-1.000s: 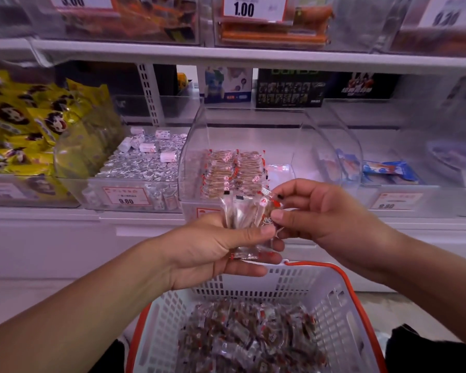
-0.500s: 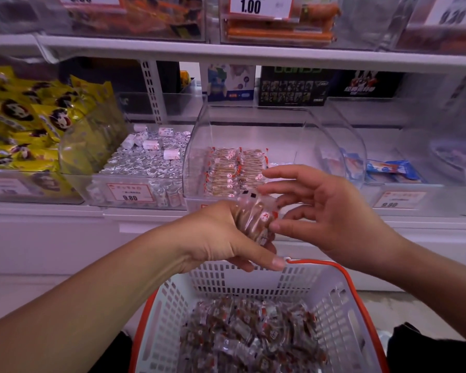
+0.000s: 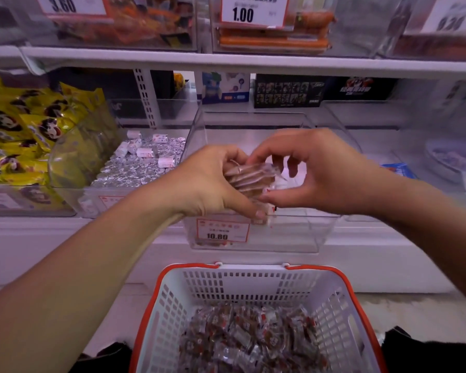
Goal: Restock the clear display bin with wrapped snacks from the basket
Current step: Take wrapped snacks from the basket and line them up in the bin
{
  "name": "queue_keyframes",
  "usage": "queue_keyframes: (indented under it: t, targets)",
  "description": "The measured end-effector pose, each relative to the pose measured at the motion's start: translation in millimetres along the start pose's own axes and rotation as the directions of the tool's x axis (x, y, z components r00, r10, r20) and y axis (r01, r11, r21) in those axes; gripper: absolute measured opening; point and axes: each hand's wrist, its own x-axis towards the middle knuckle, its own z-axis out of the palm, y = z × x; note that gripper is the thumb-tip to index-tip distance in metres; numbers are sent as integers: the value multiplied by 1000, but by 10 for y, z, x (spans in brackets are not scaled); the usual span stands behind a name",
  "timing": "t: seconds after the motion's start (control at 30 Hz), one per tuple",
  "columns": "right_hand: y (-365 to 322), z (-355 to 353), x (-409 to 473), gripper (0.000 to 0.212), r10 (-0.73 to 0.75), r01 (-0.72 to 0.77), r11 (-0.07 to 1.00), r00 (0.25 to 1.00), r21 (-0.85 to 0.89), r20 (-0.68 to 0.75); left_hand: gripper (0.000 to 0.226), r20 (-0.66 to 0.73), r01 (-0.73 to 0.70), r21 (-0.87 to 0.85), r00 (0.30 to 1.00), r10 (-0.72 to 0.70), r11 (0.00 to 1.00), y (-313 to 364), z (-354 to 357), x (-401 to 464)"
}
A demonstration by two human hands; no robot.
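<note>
Shelves: white upper shelf [image 3: 226, 63], lower shelf [image 3: 38, 224] beneath.
Upright: white slotted post [image 3: 145, 98].
Tags: "3.60" [image 3: 65, 5], "1.00" [image 3: 242, 14].
Neighbours: yellow packets [image 3: 16, 130], silver sweets [image 3: 137, 168].
Floor: pale [image 3: 414, 313].
</note>
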Motion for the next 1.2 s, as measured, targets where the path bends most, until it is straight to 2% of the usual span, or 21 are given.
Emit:
queue_keyframes:
  t: [0.07, 0.17, 0.27, 0.37, 0.43, 0.5, 0.6, 0.67, 0.73, 0.87, 1.0, 1.2]
  targets:
    - [113, 2, 92, 30, 41, -42, 999, 998, -21, -37, 61, -17, -13, -18, 1000, 12, 1000, -32, -60, 136]
    - [320, 98, 197, 28, 205, -206, 979, 979, -14, -6, 54, -33, 17, -68, 999, -20, 998, -147, -64, 312]
    - [506, 161, 236, 24, 272, -274, 962, 957, 11, 97, 43, -6, 99, -101, 995, -100, 990, -285, -51, 444]
    - [602, 180, 252, 24, 270, -280, 960, 925, -2, 265, 68, 23, 232, -100, 973, -231, 967, -337, -81, 503]
    - [634, 210, 247, 26, 268, -272, 962, 903, -36, 336, 51, -9, 257, -170, 965, -263, 951, -378, -60, 560]
    - [655, 276, 228, 27, 264, -267, 963, 885, -46, 383, 28, -85, 233, -87, 967, -240, 969, -444, 13, 604]
    - [656, 437, 187, 24, 267, -248, 963, 870, -101, 414, 4, -125, 137, 169, 985, -117, 976, -563, 105, 620]
    - [650, 553, 176, 29, 269, -243, 963, 876, -117, 399, 9, -123, 112, 319, 989, -76, 941, -607, 101, 617]
    - [655, 657, 193, 34, 281, -253, 960, 878, -121, 389, 18, -77, 151, 388, 988, -131, 909, -611, 92, 630]
    - [651, 748, 234, 41, 362, -340, 932, 873, -125, 326, 33, 4, 242, 402, 964, -266, 883, -600, 102, 674]
    - [608, 758, 252, 47, 389, -376, 921, 860, -107, 330, 49, 45, 247, 435, 955, -294, 866, -567, 132, 721]
    - [613, 765, 254, 46, 365, -326, 929, 886, -173, 286, 41, 58, 197, 517, 963, -263, 833, -538, 163, 759]
